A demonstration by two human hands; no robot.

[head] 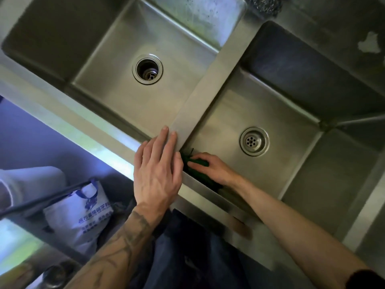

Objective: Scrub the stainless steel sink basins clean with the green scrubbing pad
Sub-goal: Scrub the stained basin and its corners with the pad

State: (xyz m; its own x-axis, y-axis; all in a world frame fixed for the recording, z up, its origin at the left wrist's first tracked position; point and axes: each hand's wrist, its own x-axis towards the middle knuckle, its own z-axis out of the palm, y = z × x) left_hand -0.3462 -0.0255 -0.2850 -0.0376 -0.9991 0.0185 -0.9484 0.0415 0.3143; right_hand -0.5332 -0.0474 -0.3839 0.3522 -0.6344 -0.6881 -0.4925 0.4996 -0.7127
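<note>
double stainless steel sink, seen from above and skewed. left basin (116, 84) and right basin (281, 113) are split by a flat divider strip (210, 80).

right hand (214, 170) is down inside the right basin, in its near-left corner, where the divider wall meets the front wall. its fingers (201, 157) are curled over the green scrubbing pad (188, 163) and grip it against the basin. most of the pad sits under the fingers and palm. a dark green edge sticks out past the fingertips toward the divider, touching or just beside that wall. whether the thumb wraps under the pad: cannot tell, hidden.

left hand (157, 170) lies flat on the front rim (108, 130) at the foot of the divider. fingers straight and close together, tips reaching onto the strip, holding nothing. it is just beside the right hand, with the basin's edge between them.

right drain (254, 141) has a perforated strainer and is well apart from the pad. left drain (147, 70) is open.

steel wool ball (263, 5) sits on the back ledge behind the divider. pale patch (368, 43) on the right basin's far wall.

below the counter, left: white bag with blue print (83, 213).
</note>
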